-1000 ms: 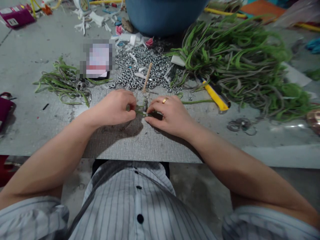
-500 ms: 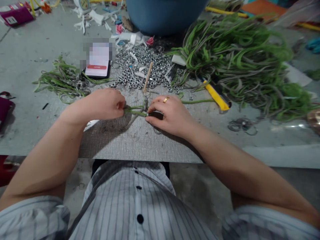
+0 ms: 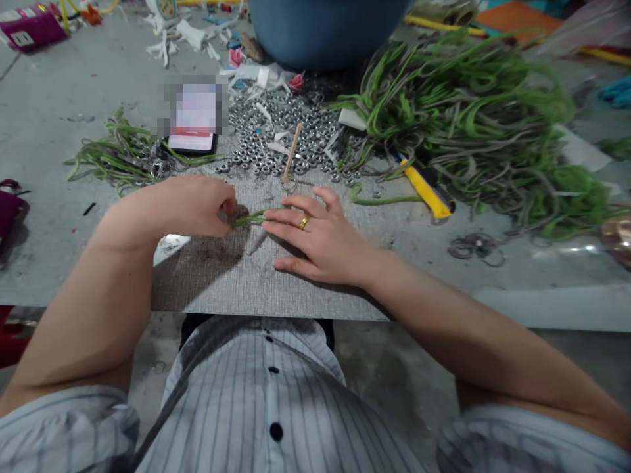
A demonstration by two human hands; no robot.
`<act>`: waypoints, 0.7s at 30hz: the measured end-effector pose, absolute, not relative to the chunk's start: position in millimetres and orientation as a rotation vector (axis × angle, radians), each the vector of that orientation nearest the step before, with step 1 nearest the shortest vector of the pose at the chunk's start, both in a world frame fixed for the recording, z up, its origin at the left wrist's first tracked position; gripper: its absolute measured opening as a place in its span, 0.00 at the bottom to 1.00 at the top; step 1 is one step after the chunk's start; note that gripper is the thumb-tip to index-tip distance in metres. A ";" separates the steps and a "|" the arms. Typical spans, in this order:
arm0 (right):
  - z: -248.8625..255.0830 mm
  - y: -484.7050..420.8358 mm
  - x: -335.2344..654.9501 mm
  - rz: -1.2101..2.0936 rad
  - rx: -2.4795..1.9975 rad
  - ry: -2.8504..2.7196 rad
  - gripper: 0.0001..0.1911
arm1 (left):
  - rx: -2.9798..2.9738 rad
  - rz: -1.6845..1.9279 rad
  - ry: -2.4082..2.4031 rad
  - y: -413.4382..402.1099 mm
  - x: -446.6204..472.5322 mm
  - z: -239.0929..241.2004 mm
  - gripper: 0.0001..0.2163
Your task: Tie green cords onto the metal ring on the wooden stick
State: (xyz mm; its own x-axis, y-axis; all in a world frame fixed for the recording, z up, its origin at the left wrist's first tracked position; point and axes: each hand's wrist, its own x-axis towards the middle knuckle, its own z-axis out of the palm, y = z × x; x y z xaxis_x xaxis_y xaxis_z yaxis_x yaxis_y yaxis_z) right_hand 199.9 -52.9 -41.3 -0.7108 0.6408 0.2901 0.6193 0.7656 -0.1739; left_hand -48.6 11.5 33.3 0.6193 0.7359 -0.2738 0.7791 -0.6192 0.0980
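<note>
A green cord (image 3: 250,219) runs across the table between my two hands. My left hand (image 3: 197,207) is closed on the cord's left end, with its fingertips mostly hidden behind the curled hand. Over the cord's right part lies my right hand (image 3: 315,236), its fingers spread and a gold ring on one of them. The fingertips of the right hand touch or cover the cord. Just beyond them stands a wooden stick (image 3: 292,151) among scattered metal eyelets (image 3: 246,125).
A small bundle of green cords (image 3: 118,157) lies at left by a phone (image 3: 192,141). At right are a large heap of green and grey cords (image 3: 473,131) and a yellow cutter (image 3: 426,187). A blue tub (image 3: 325,33) stands at the back.
My left hand has shifted slightly left with the cord. My right hand has opened from its pinch, moved left and toward me, and now lies spread over the cord.
</note>
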 end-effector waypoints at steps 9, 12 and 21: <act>-37.9 -51.6 200.2 0.163 -0.969 -2.667 0.23 | 2.617 -0.241 1.306 16.5 -42.0 31.1 0.07; -39.4 -51.4 200.3 0.186 -0.972 -2.650 0.21 | 2.517 0.070 1.386 17.5 -39.3 28.3 0.07; -38.6 -45.6 201.6 0.200 -1.091 -2.452 0.22 | 1.533 0.641 1.159 2.2 -8.2 16.9 0.09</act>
